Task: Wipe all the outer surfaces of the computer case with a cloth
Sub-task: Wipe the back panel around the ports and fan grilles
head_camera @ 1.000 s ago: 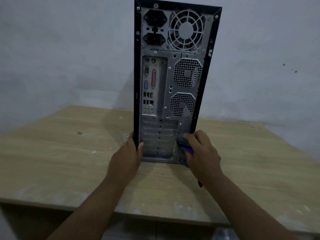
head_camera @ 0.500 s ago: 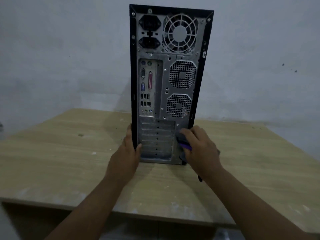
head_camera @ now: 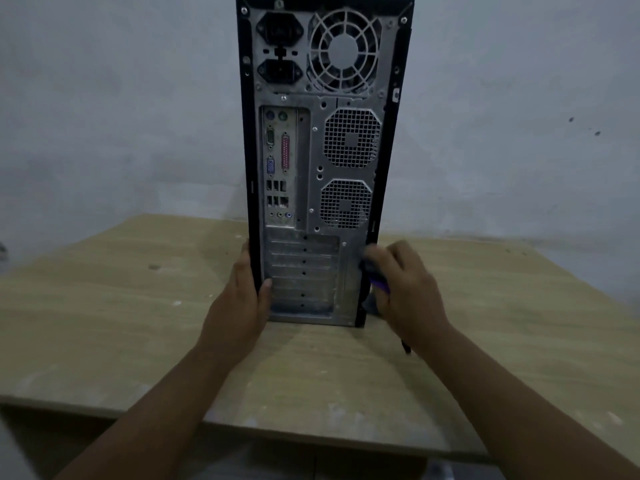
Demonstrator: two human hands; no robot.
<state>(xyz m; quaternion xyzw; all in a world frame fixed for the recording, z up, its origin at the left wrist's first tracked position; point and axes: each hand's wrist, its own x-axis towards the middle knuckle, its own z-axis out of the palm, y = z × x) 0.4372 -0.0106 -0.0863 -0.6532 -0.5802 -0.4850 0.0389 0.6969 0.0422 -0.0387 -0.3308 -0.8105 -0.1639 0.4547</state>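
I am seeing no readable writing on the upright black-framed computer case (head_camera: pixel 322 161) with its dull grey metal rear panel, standing between the hands on the pale wooden table (head_camera: pixel 104 306). My left hand (head_camera: pixel 242 303) is gripping its lower left edge. My right hand (head_camera: pixel 405 289) is closing on a dark cloth with purple trim (head_camera: pixel 375 280), pressing it against the lower right edge.

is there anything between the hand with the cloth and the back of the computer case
Nothing visible does. The right hand presses the cloth against the lower right edge of the computer case, while the left hand grips its lower left edge.
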